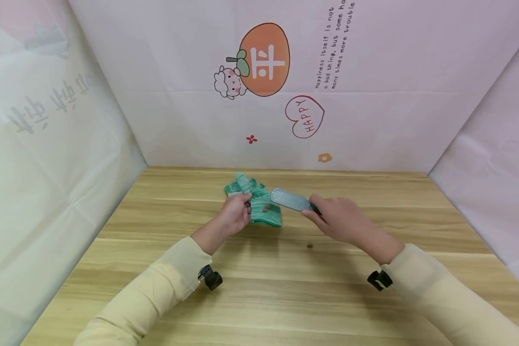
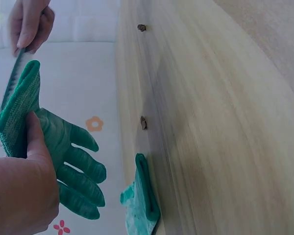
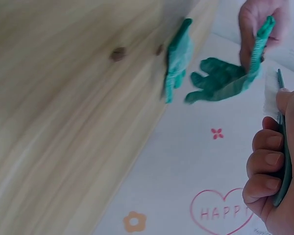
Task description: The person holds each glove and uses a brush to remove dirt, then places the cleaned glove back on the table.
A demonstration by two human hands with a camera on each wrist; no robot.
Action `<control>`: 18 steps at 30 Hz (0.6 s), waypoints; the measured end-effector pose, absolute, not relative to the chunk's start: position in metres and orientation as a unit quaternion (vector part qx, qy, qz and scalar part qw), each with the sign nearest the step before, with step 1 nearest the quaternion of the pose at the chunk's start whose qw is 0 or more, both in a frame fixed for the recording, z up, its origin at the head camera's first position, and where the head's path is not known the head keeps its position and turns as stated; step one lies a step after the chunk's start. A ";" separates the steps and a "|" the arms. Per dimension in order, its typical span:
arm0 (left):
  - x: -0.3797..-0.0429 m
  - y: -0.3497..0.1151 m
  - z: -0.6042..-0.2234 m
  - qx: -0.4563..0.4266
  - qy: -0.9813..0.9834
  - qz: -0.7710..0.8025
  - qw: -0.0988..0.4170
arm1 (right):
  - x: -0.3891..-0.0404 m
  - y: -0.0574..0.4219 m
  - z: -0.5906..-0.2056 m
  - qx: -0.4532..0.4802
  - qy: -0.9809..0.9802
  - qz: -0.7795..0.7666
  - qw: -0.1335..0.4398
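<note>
A green knit glove (image 1: 265, 218) is held raised over the table by my left hand (image 1: 235, 214), which pinches it near the cuff. Its fingers dangle in the left wrist view, and a brown smudge (image 1: 266, 208) marks it in the head view. My right hand (image 1: 340, 220) grips the handle of a grey-green brush (image 1: 290, 199), with the head close to the glove's right side. Pale bristles show in the right wrist view; whether they touch the fabric I cannot tell. A second green glove (image 2: 141, 205) lies on the table beyond the held one.
Two small brown clumps (image 2: 141, 28) lie on the wooden table (image 1: 259, 298), one of them nearer the front (image 1: 310, 246). Printed white sheets (image 1: 177, 72) stand as walls at the back and on both sides.
</note>
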State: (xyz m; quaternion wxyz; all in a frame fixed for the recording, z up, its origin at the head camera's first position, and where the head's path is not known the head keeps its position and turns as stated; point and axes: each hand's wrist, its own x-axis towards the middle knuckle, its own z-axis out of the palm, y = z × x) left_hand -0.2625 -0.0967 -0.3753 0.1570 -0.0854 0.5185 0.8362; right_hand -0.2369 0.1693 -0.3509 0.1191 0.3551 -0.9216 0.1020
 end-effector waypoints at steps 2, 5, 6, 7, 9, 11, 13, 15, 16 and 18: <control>-0.262 -0.093 -0.376 -0.077 0.517 0.837 0.159 | -0.237 0.162 -0.347 0.362 -0.918 0.101 0.124; -0.260 -0.088 -0.376 -0.074 0.516 0.839 0.157 | -0.237 0.151 -0.344 0.379 -0.911 0.095 0.135; -0.260 -0.087 -0.376 -0.076 0.514 0.840 0.157 | -0.238 0.148 -0.344 0.385 -0.908 0.095 0.138; -0.259 -0.087 -0.376 -0.077 0.513 0.840 0.156 | -0.238 0.145 -0.345 0.389 -0.906 0.094 0.140; -0.259 -0.086 -0.376 -0.079 0.513 0.841 0.155 | -0.238 0.141 -0.346 0.392 -0.904 0.095 0.140; -0.259 -0.087 -0.376 -0.074 0.511 0.842 0.156 | -0.238 0.139 -0.347 0.390 -0.906 0.097 0.137; -0.259 -0.088 -0.375 -0.064 0.512 0.842 0.157 | -0.238 0.139 -0.350 0.385 -0.908 0.096 0.134; -0.259 -0.089 -0.375 -0.058 0.517 0.839 0.159 | -0.238 0.140 -0.353 0.386 -0.908 0.094 0.137; -0.259 -0.090 -0.375 -0.056 0.518 0.838 0.160 | -0.238 0.141 -0.354 0.387 -0.907 0.093 0.139; -0.259 -0.091 -0.375 -0.057 0.525 0.834 0.159 | -0.239 0.143 -0.356 0.389 -0.906 0.091 0.141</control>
